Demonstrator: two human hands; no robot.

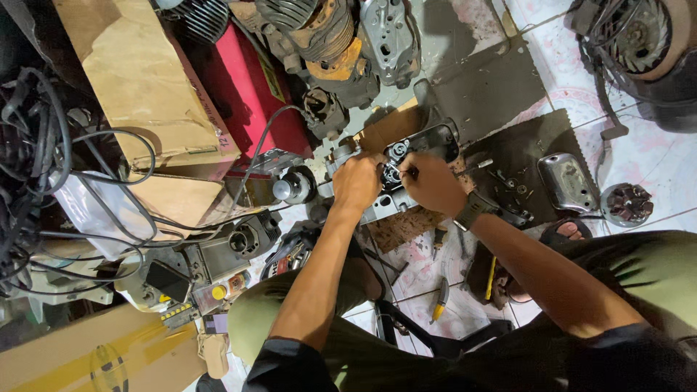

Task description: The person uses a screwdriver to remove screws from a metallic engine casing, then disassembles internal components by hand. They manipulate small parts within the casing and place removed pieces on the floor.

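Note:
A grey metal engine casing [428, 141] lies on a wooden board [403, 225] on the tiled floor. My left hand [357, 181] grips the casing's left side, fingers wrapped over its edge. My right hand [430, 181], with a dark watch on the wrist, is closed around a thin tool whose tip sits in the middle of the casing; the tool itself is mostly hidden by my fingers. Both hands nearly touch above the part.
A dark mat [523, 152] holds small screws and a shiny metal cover [568, 181]. A screwdriver [441, 297] lies by my knee. Cardboard boxes [145, 80], a red tank [250, 91], cables [43, 145], engine parts [327, 43] and a round flywheel [628, 202] crowd around.

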